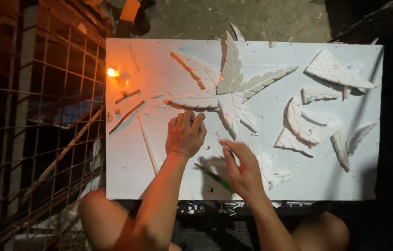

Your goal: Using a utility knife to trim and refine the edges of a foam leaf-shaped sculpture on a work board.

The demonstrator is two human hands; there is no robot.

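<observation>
A white board [140, 176] lies flat in front of me. On it sits a white carved leaf relief [228, 81] with several pointed lobes spreading from a centre. My left hand [186, 134] rests palm down on the board just below the leaf's left lobe, fingers together. My right hand [242, 167] hovers near the board's front edge, below the leaf's lower lobe, gripping a thin green tool [215, 178] that slants down-right under the palm.
Several loose white carved leaf pieces [299, 123] and a textured wedge [336, 70] lie on the board's right half. A small flame [111, 72], thin sticks [126, 116] and a white rod [147, 142] sit at the left. A wire grid [43, 116] stands left of the board.
</observation>
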